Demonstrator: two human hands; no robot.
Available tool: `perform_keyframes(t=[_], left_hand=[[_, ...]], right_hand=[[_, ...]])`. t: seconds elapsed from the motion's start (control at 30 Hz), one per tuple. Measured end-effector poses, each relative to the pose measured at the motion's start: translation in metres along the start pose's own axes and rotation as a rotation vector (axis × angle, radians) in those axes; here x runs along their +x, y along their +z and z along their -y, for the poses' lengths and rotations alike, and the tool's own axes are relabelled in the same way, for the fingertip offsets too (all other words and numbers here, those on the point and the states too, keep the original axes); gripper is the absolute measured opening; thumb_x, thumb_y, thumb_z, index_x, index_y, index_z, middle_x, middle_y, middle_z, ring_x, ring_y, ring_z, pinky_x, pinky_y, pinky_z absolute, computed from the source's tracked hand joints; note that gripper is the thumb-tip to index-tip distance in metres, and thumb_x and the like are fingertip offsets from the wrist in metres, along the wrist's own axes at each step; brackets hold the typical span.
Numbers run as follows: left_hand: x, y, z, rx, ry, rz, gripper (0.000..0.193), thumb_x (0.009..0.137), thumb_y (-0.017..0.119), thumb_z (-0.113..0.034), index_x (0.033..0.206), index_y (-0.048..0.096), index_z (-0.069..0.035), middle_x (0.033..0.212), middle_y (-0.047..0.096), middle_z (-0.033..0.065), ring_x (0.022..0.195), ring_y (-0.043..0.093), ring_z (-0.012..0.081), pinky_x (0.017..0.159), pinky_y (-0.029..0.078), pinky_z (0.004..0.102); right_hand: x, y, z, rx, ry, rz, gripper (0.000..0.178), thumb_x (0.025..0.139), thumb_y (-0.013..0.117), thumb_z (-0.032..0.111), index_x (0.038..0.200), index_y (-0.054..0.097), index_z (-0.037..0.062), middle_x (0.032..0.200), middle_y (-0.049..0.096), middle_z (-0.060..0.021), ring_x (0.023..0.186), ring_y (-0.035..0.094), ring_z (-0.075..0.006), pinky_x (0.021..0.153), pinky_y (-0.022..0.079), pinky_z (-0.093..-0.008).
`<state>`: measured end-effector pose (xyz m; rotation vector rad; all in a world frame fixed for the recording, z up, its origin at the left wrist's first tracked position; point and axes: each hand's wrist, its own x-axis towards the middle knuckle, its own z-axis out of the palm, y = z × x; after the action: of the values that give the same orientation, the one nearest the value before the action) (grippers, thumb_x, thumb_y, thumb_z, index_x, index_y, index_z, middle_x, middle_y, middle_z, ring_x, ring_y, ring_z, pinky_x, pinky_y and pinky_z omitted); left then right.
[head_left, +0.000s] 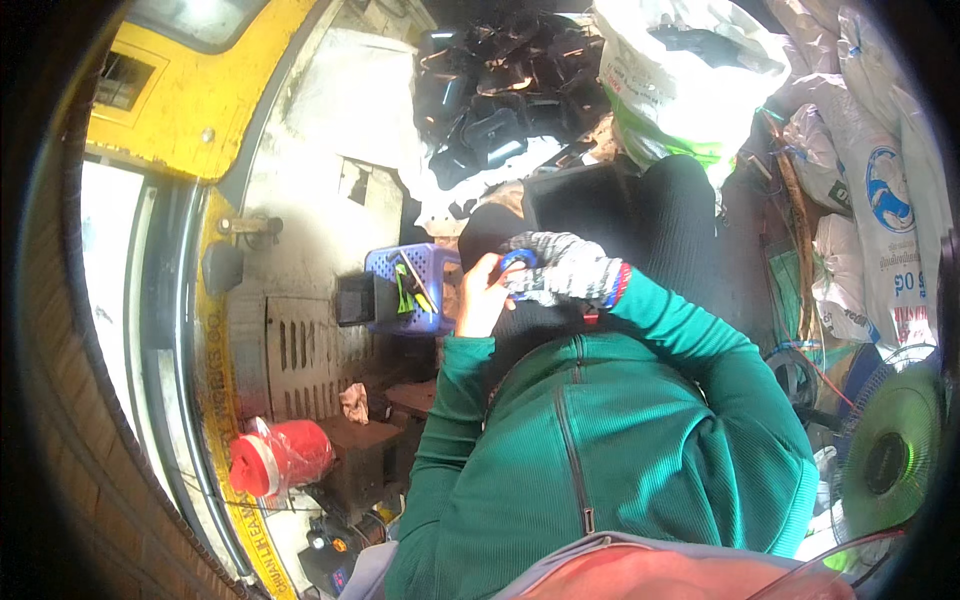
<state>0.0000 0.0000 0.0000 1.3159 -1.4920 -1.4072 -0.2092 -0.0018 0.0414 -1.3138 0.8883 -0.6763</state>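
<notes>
My left hand (480, 295) is bare and comes out of a green sleeve. Its fingers curl around the blue loop handle of a small tool (518, 262), perhaps scissors. My right hand (562, 270) wears a grey-and-white knit glove and is curled up against the same tool from the right. What the glove holds is hidden. Both hands meet above my lap in black trousers (660, 215), just in front of my green zip jacket (600, 440). A dark flat piece (580, 200) lies on the lap beyond the hands.
A purple plastic basket (410, 290) with small tools stands left of my hands. Beyond lies a pile of black plastic parts (500, 90). White sacks (880, 200) line the right. A green fan (890, 450) is at lower right, a red jug (280, 455) at lower left, yellow bodywork (190, 100) on the left.
</notes>
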Motion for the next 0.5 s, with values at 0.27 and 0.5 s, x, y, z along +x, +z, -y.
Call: perform_keyframes(t=[0.27, 0.5], left_hand=[[0.043, 0.063, -0.069, 0.510, 0.296, 0.083, 0.016, 0.087, 0.071, -0.015, 0.098, 0.065, -0.005, 0.087, 0.067, 0.0067, 0.067, 0.062, 0.0152, 0.058, 0.051, 0.0299], [0.061, 0.092, -0.093, 1.300, 0.736, 0.249, 0.025, 0.078, 0.074, -0.030, 0.093, 0.069, -0.010, 0.091, 0.066, 0.0046, 0.097, 0.055, 0.0237, 0.082, 0.040, 0.0412]], right_hand=[[-0.029, -0.086, -0.041, 0.137, 0.040, -0.096, 0.036, 0.092, 0.067, 0.012, 0.126, 0.060, 0.0026, 0.116, 0.067, -0.0088, 0.103, 0.063, -0.0169, 0.089, 0.053, -0.0310], [-0.001, -0.101, -0.049, 0.180, 0.046, -0.249, 0.028, 0.091, 0.067, 0.026, 0.113, 0.067, 0.0083, 0.101, 0.068, -0.0118, 0.097, 0.065, -0.0234, 0.083, 0.053, -0.0364]])
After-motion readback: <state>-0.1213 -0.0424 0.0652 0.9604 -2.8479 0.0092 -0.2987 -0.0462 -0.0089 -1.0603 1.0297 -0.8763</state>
